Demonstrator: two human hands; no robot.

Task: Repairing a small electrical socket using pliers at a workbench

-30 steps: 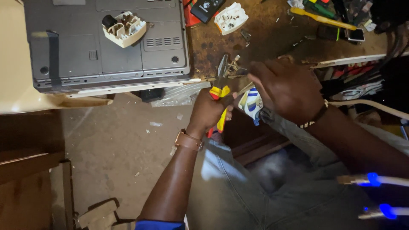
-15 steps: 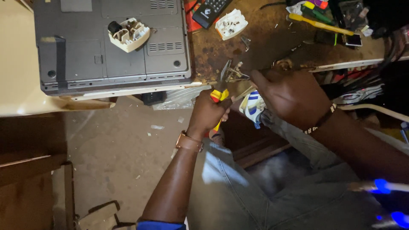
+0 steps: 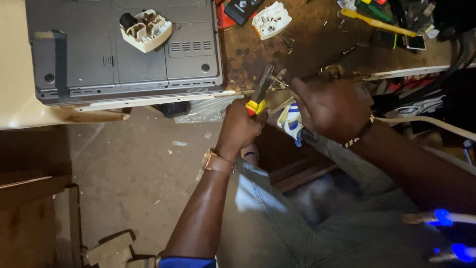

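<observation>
Pliers [image 3: 260,94] with red and yellow handles sit in our left hand [image 3: 239,130], which is closed around those handles at the front edge of the worn brown workbench [image 3: 307,44]; the dark tips point up and away over that edge. Our right hand [image 3: 331,108] is just beside them, fingers curled around a small metal part that we cannot make out clearly, with a blue and white piece [image 3: 291,121] showing under the palm. We wear a watch [image 3: 216,161] on the left wrist and a dark bracelet [image 3: 361,134] on the right. Toward the left end of the bench lies an upturned grey laptop [image 3: 124,49], and on it rests an opened white plug [image 3: 145,30]. Another white plug half [image 3: 271,20] lies near the back edge, and a yellow-handled screwdriver [image 3: 378,24] sits toward the back right corner.
</observation>
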